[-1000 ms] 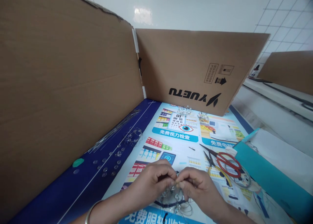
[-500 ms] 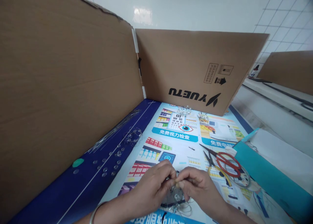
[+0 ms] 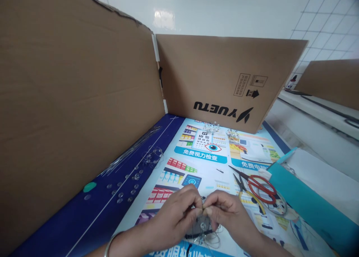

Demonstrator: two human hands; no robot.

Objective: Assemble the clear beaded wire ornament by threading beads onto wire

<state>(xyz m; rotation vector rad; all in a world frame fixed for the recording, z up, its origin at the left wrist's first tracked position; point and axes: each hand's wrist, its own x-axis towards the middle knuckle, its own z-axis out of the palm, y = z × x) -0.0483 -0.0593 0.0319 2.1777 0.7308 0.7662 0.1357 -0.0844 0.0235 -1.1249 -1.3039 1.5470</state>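
Low in the middle of the head view, my left hand (image 3: 179, 212) and my right hand (image 3: 228, 214) meet with thumbs and forefingers pinched together. Between them is a small grey piece with clear beads and looped thin wire (image 3: 202, 225), gripped at its upper edge by both hands. Just what the fingertips pinch there is too small and covered to make out. Loose wire ends curl out below the piece, over the printed table cover. Close to my right hand lie yellow-handled pliers (image 3: 252, 197) and red-handled scissors (image 3: 262, 188).
Clear beads (image 3: 120, 194) and a bundle of thin wires (image 3: 130, 150) lie on the blue strip at left, near a green disc (image 3: 89, 186). Cardboard panels (image 3: 224, 74) stand behind and left. A teal box (image 3: 311, 201) is at right. Beaded wire clusters (image 3: 211, 127) sit at the back.
Both hands stay pinched together at the same spot, with only slight finger movement. The beaded piece has barely shifted beneath them.
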